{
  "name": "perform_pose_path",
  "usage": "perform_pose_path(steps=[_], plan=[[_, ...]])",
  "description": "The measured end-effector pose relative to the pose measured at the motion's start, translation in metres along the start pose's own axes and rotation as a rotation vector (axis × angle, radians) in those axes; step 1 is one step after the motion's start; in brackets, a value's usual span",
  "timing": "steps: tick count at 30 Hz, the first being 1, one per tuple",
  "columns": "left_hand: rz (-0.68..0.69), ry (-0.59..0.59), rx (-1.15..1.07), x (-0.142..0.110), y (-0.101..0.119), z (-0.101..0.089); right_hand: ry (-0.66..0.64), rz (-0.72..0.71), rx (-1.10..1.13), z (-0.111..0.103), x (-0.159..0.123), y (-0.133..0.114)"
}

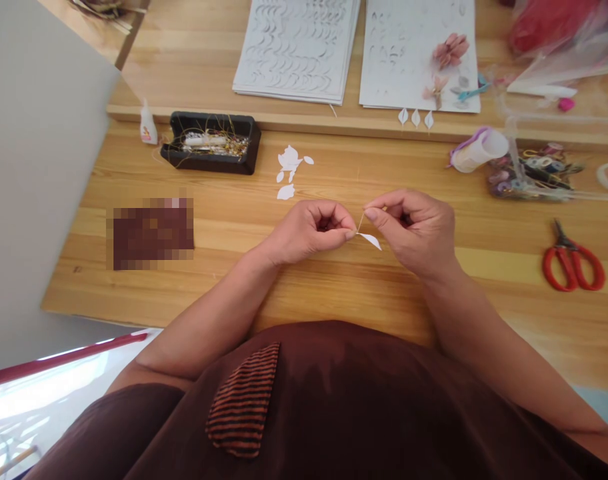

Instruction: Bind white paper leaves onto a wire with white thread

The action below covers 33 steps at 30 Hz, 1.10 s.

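Over the wooden table, my left hand (318, 230) pinches the pointed base of a small white leaf-shaped cutout (371, 241) between thumb and forefinger. The cutout sticks out to the right, below my other fingertips. A thin golden wire (361, 222) runs up from that pinch to my right hand (415, 228), whose thumb and forefinger are closed on it. Whether the wire is wound around the leaf's base cannot be made out. Beyond my hands lies a small group of loose white petal and leaf cutouts (288, 159).
A black box (254, 143) of wires and a glue bottle (148, 125) stand at the back left. Three white leaves (416, 118) rest on the ledge below paper stacks (297, 47). Red-handled scissors (574, 263), a white cup (479, 150) and thread spools (539, 167) are to the right.
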State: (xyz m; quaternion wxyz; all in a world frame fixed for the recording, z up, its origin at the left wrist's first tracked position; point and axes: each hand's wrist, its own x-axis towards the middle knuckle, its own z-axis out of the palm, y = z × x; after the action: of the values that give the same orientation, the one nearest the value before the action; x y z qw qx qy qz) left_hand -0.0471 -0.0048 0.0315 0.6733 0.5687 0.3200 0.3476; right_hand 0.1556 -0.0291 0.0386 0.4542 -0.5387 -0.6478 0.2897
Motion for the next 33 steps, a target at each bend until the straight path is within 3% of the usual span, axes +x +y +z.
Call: perform_pose_path(steps=[5,9,15,27,33], plan=[[-0.018,0.093,-0.084,0.001,-0.003,-0.001,-0.157,0.236,0.158,0.003,0.001,0.003],[-0.025,0.211,-0.162,0.004,-0.006,-0.002,-0.232,0.253,0.161,0.007,-0.005,-0.002],[-0.013,0.328,-0.202,0.006,-0.004,0.0,-0.23,0.103,0.068,0.011,-0.016,-0.013],[0.029,0.307,-0.068,0.006,-0.005,-0.004,-0.115,-0.407,-0.305,0.006,-0.022,-0.02],[0.005,0.275,0.013,0.005,-0.006,-0.003,-0.017,-0.418,-0.407,-0.005,-0.018,-0.023]])
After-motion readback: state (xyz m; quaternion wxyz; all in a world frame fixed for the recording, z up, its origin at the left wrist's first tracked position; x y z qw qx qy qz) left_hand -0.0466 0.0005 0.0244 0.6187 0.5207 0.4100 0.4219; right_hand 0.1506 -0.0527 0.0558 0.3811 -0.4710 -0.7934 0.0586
